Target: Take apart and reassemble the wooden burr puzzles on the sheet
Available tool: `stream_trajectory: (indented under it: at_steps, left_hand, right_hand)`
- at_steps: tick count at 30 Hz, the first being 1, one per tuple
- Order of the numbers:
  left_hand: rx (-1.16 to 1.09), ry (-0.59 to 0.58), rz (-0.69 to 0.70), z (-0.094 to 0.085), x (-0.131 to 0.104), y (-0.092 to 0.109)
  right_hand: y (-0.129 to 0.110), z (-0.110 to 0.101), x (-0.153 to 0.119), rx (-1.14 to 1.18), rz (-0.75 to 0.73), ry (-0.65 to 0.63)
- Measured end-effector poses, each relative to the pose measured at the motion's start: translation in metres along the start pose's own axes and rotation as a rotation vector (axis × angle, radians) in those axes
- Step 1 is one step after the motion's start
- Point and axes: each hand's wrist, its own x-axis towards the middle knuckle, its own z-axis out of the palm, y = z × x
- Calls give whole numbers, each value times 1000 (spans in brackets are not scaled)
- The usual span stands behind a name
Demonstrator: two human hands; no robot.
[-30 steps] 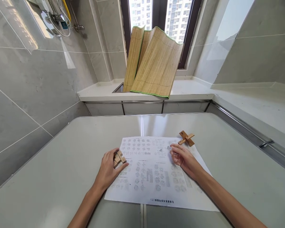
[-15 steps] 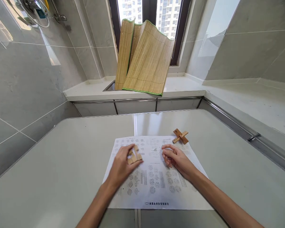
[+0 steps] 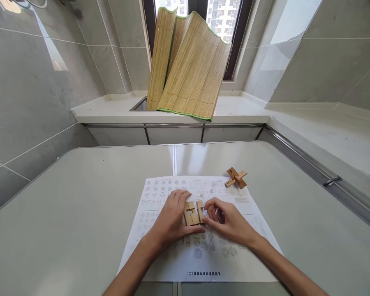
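Notched wooden puzzle pieces (image 3: 190,214) lie close together between the thumb and fingers of my left hand (image 3: 170,216), over the printed sheet (image 3: 172,263). Just to their right, a separate notched wooden puzzle piece (image 3: 200,211) stands upright across a narrow gap. The bent index finger and thumb of my right hand (image 3: 227,217) close on this piece at its right side. Past my right hand, at the sheet's far right corner, rests a cross-shaped wooden assembly (image 3: 236,178) with a dark mark on one piece.
The sheet, printed with small diagrams, lies on a pale table (image 3: 64,213) with a seam down its middle. Behind the table, a folded bamboo mat (image 3: 193,70) leans against the window on a white ledge (image 3: 111,115). A metal rail (image 3: 299,154) runs along the right side.
My left hand has moved right with the wooden pieces, toward the sheet's middle. My right hand has come in beside it, and one piece now stands apart. The view has tilted down slightly.
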Motion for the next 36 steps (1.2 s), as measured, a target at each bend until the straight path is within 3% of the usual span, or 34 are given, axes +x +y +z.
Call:
stream_trajectory:
  at_steps: [4,7,15,20,26,36]
  left_hand:
    - [28,-4,-26,-10,-10,-11]
    - [-25,-15,-53,-16,-15,-13]
    - [-387,-15,-230,-29,-10,4]
    - [-552,-9,-267,-23,-13,10]
    - [-629,-50,-262,-15,-13,20]
    - [-675,-80,-279,-14,-11,27]
  right_hand:
    - [7,4,-3,-259,-153,6]
    - [9,5,-4,-299,-204,5]
    - [2,-1,-2,138,44,144]
    - [-3,-3,-2,415,74,99]
    - [-9,4,-8,397,82,-17]
    - [-9,0,-7,160,-38,61]
